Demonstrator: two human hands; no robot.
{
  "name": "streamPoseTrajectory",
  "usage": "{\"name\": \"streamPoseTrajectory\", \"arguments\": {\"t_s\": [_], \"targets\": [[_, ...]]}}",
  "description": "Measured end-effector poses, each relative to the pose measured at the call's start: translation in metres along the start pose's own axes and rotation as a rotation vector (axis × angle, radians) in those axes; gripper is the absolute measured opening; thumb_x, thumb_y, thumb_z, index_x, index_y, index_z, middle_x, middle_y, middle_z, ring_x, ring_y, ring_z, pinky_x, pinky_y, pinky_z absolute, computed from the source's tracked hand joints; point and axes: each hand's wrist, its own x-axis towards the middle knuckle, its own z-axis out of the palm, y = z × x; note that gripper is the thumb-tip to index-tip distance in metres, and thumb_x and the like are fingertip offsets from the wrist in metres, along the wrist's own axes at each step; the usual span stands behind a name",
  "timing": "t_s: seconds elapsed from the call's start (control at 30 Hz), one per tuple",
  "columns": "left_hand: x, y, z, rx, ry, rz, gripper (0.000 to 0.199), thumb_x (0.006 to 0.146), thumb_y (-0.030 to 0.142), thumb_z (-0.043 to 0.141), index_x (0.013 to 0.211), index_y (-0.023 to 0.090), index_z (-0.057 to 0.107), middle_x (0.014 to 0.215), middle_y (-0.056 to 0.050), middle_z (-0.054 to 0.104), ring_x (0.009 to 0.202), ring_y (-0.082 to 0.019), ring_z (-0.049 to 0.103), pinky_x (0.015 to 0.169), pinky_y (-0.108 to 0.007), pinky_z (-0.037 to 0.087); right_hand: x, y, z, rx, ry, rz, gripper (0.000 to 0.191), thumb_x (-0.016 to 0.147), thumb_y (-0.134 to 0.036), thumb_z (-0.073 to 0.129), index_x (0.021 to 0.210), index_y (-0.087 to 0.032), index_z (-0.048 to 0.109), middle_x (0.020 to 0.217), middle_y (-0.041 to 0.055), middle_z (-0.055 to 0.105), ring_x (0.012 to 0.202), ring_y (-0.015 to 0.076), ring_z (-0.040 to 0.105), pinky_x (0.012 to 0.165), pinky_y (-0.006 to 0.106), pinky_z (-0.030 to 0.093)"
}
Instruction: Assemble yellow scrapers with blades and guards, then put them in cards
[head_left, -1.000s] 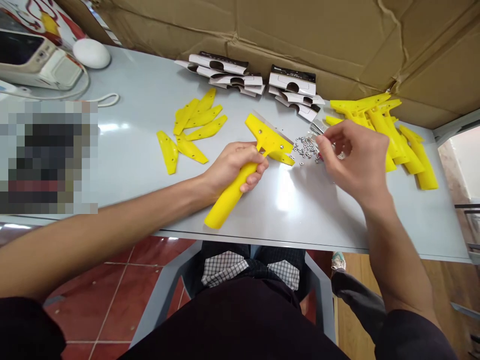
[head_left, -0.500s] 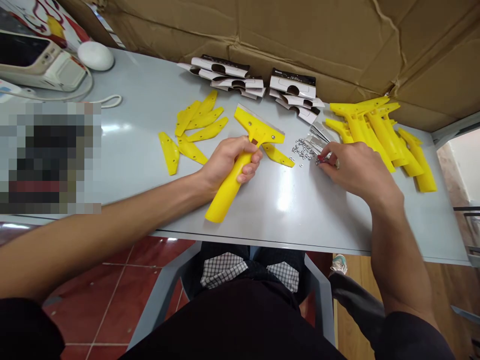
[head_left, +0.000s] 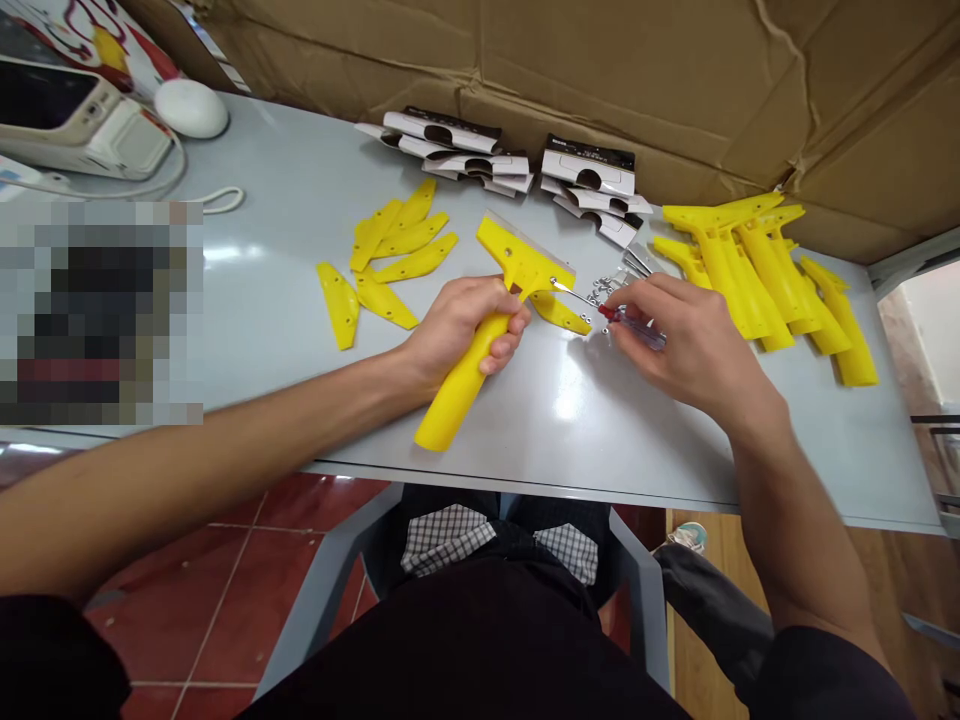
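My left hand (head_left: 480,325) is wrapped round the neck of a yellow scraper (head_left: 457,395), its blade end tilted up and away from me. A metal blade edge shows along the scraper's top, and two screws sit in its head. My right hand (head_left: 682,345) grips a screwdriver (head_left: 634,327) with a clear and red handle. The screwdriver's tip reaches the screw at the right side of the scraper head. Below that head lies a loose yellow cover plate (head_left: 561,314). Small nuts and screws (head_left: 600,288) are scattered behind the screwdriver, partly hidden by my right hand.
Several yellow cover plates (head_left: 409,230) lie left of centre. Yellow scraper handles (head_left: 757,270) are piled at the right. Folded card sleeves (head_left: 589,172) stand by the cardboard wall (head_left: 622,70). Metal blades (head_left: 639,260) lie near the nuts. A white mouse-like object (head_left: 191,109) sits far left.
My right hand has moved left from beside the small hardware, bringing the screwdriver's tip to the scraper's right screw. The scraper in my left hand has shifted slightly right.
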Motion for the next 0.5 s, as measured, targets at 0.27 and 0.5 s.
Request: {"name": "streamPoseTrajectory", "arguments": {"t_s": [0.27, 0.5], "targets": [[0.000, -0.001, 0.000, 0.025, -0.003, 0.018, 0.014, 0.073, 0.020, 0.066, 0.066, 0.020, 0.054, 0.050, 0.002, 0.051, 0.035, -0.006, 0.040, 0.031, -0.018, 0.030, 0.001, -0.002, 0.000, -0.024, 0.008, 0.017, 0.016, 0.098, -0.022, 0.061, 0.106, -0.027, 0.074, 0.094, 0.0058, 0.072, 0.080, 0.0235, 0.067, 0.076, 0.041, 0.054], [-0.002, -0.004, 0.002, 0.072, 0.033, 0.060, 0.015, 0.071, 0.018, 0.070, 0.064, 0.019, 0.057, 0.051, 0.001, 0.054, 0.035, -0.006, 0.043, 0.032, -0.018, 0.031, -0.001, -0.012, -0.002, -0.118, 0.062, 0.018, 0.014, 0.100, -0.023, 0.063, 0.102, -0.028, 0.075, 0.103, 0.0071, 0.069, 0.080, 0.0230, 0.062, 0.069, 0.039, 0.050]]}}
